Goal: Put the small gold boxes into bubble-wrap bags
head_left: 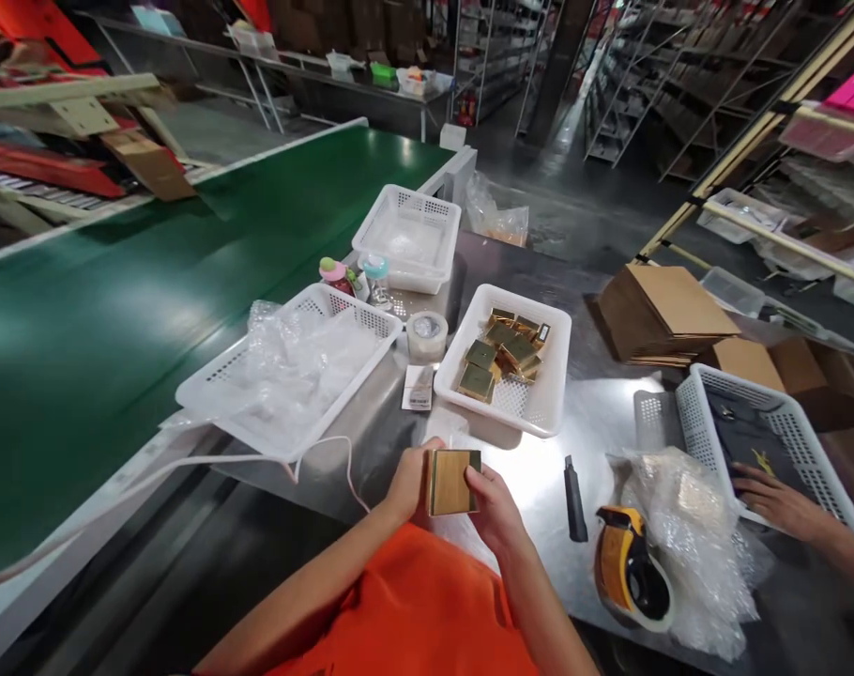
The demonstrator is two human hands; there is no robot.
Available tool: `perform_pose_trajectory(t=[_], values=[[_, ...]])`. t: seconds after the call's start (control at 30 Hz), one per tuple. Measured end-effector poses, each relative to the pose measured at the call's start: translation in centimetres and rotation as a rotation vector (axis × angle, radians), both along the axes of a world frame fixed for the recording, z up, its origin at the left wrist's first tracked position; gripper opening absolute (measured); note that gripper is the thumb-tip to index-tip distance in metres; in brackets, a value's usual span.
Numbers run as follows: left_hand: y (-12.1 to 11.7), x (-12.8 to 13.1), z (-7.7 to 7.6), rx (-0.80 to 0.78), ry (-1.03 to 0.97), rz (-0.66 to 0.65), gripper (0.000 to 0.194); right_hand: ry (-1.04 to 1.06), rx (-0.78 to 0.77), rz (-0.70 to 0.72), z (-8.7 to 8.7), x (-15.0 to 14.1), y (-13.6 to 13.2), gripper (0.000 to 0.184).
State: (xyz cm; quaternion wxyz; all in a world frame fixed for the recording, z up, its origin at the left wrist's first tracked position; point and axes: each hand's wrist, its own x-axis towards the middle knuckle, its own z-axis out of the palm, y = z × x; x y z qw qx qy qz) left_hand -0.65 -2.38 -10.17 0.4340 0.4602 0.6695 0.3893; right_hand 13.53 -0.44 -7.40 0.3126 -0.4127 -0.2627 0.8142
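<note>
Between my two hands, near the front edge of the metal table, I hold a small square gold-coloured box point(453, 482) with shiny sides. My left hand point(408, 481) grips its left side, the fingers partly hidden behind it. On the right side, my right hand point(495, 502) presses a thumb on its face. Just beyond, a white basket point(557, 376) holds several similar gold pieces point(515, 349). A small card with a printed label point(418, 388) lies to the left of that basket, close to a roll of clear tape point(427, 336).
A shallow basket point(208, 376) of bubble wrap point(293, 366) stands left, beside a green conveyor point(258, 235). On the right lie a box cutter point(574, 498), a tape dispenser point(628, 563) and bubble wrap point(694, 526). Another person's hand point(771, 498) reaches into a basket point(701, 413). Flattened cardboard point(670, 305) is stacked behind.
</note>
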Motion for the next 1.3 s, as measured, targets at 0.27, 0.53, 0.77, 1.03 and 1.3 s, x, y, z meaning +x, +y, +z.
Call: perform_pose_trajectory(t=[0.27,0.53,0.77,1.03,1.3], values=[[-2.2,-0.5,-0.6,0.176,0.306,0.090,0.025,-0.375,0.236,-0.174,-0.4,1.7,-0.8,0.044],[-3.3,0.9,1.6,0.005,0.674,-0.423,0.019,-0.968,0.747,-0.098,1.3,1.4,-1.8,0.028],[-3.1,0.1,3.0,-0.078,0.583,-0.366,0.014,-0.274,0.051,-0.222,-0.3,2.0,-1.3,0.050],[-2.8,0.9,2.6,0.123,0.551,-0.059,0.019,-0.719,0.965,-0.066,-2.7,1.7,-3.7,0.033],[-3.3,2.5,3.4,0.357,0.789,-0.300,0.025,-0.732,0.990,-0.107,-3.6,2.2,-2.3,0.029]])
